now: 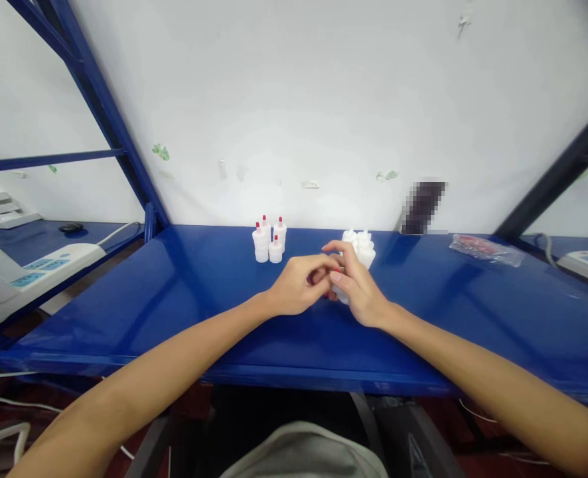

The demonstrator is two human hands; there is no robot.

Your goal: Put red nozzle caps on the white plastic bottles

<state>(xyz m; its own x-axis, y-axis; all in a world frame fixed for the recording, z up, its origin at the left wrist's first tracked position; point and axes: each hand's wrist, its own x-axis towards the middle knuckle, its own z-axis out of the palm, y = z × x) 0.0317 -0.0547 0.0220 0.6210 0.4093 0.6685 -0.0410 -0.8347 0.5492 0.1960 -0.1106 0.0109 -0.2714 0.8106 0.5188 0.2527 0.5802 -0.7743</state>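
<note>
Over the middle of the desk my two hands meet at a small white squeeze bottle (342, 296). My right hand (361, 292) is closed around it, thumb at its top. A red cap (336, 269) shows at the bottle's tip between the hands. My left hand (298, 285) is curled, its fingertips pinched at the cap. Another bit of red shows under the left fingers, mostly hidden. Behind the right hand stand several white bottles (366, 252) with white tips, partly covered by the fingers. Farther left, several white bottles with red caps (275, 251) stand upright together.
The blue desk (199, 272) runs up to a white wall (284, 99). At the back right lies a clear plastic bag (488, 249) with red pieces inside. A dark pixelated object (422, 207) leans on the wall. A power strip (50, 272) is at far left.
</note>
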